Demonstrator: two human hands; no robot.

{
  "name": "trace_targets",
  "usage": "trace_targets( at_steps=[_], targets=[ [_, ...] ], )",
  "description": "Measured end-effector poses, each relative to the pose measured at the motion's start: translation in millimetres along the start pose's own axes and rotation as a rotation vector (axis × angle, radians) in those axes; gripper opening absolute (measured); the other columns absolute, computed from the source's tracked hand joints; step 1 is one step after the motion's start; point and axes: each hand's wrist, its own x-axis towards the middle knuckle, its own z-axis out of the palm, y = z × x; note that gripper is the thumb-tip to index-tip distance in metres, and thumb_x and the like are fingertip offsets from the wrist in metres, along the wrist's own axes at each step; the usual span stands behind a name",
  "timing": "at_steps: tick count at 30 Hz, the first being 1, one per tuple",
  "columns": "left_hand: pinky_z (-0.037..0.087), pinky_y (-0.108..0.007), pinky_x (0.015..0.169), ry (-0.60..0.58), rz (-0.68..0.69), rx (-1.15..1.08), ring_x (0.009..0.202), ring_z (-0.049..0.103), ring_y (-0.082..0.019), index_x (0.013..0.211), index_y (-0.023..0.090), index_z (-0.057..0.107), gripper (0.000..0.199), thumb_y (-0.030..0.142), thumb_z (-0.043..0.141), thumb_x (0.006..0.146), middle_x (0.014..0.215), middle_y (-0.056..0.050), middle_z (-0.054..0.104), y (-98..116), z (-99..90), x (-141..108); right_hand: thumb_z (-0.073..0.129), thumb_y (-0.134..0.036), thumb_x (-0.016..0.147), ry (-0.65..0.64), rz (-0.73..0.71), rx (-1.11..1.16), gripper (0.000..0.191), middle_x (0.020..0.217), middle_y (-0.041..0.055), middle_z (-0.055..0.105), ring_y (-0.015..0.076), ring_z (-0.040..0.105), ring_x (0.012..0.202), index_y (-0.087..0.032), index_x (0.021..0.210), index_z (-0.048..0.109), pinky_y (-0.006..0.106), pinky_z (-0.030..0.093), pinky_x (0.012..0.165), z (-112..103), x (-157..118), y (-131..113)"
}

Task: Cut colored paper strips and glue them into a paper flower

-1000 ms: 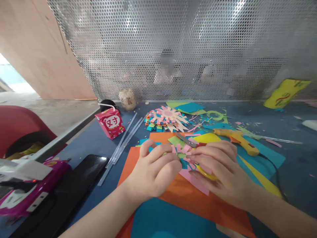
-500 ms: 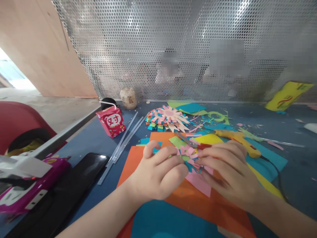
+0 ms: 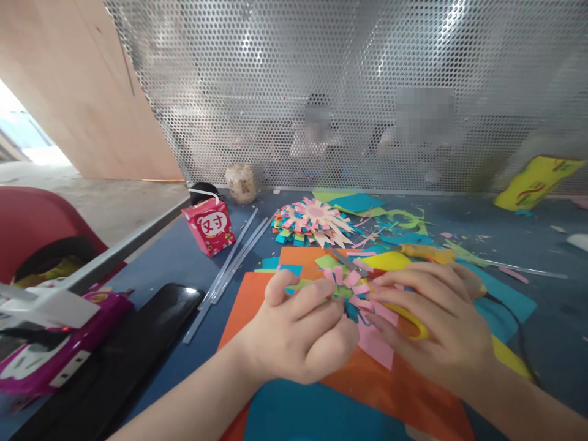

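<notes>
A small fringed paper flower [image 3: 351,286] in pink, green and blue lies between my hands. My left hand [image 3: 303,331] has its fingers curled against the flower's left side. At the flower's right edge, the fingertips of my right hand [image 3: 432,312] touch the pink strips. Scissors [image 3: 418,326] with a yellow and red handle lie partly under my right hand. Beneath are a pink paper piece [image 3: 376,346], orange sheets [image 3: 243,300] and a blue sheet [image 3: 316,410]. Behind sits a pile of finished fringed flowers [image 3: 315,217].
A yellow glue gun [image 3: 425,251] with a black cord lies at right. Clear sticks [image 3: 229,269], a red drink box [image 3: 210,226], a jar [image 3: 241,182] and a black phone [image 3: 160,318] are at left. A perforated metal screen [image 3: 275,79] stands behind, people beyond it.
My left hand has shifted slightly right and down along the flower. My right hand has moved a little right, and more of the scissors' yellow handle shows.
</notes>
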Motion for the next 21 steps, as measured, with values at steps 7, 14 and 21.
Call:
trace_targets(
  at_steps=[7, 14, 21],
  targets=[
    [0.027, -0.035, 0.080, -0.013, -0.006, 0.014, 0.077, 0.063, -0.013, 0.068, 0.019, 0.051, 0.018, 0.010, 0.045, 0.083, 0.066, 0.005, 0.069, -0.6, 0.2, -0.2, 0.066, -0.022, 0.077, -0.025, 0.004, 0.006, 0.005, 0.086, 0.0011, 0.067, 0.0201, 0.057, 0.085, -0.025, 0.081, 0.063, 0.042, 0.043, 0.079, 1.0, 0.2, -1.9],
    [0.027, -0.035, 0.073, -0.009, 0.042, 0.059, 0.075, 0.062, -0.015, 0.065, 0.019, 0.050, 0.019, 0.010, 0.046, 0.081, 0.062, 0.005, 0.067, 1.1, 0.8, 2.1, 0.066, -0.026, 0.078, -0.041, 0.030, -0.007, 0.005, 0.083, 0.0018, 0.066, 0.0198, 0.056, 0.084, -0.024, 0.080, 0.062, 0.042, 0.042, 0.079, 1.6, -0.3, -0.6],
    [0.025, -0.035, 0.073, -0.001, 0.044, 0.043, 0.071, 0.062, -0.013, 0.065, 0.019, 0.050, 0.019, 0.009, 0.045, 0.080, 0.061, 0.005, 0.066, 2.1, 1.7, 2.3, 0.063, -0.022, 0.079, -0.030, 0.029, 0.001, 0.001, 0.085, 0.0014, 0.067, 0.0189, 0.057, 0.083, -0.023, 0.079, 0.062, 0.040, 0.041, 0.079, 1.5, 0.4, -4.5]
  ],
)
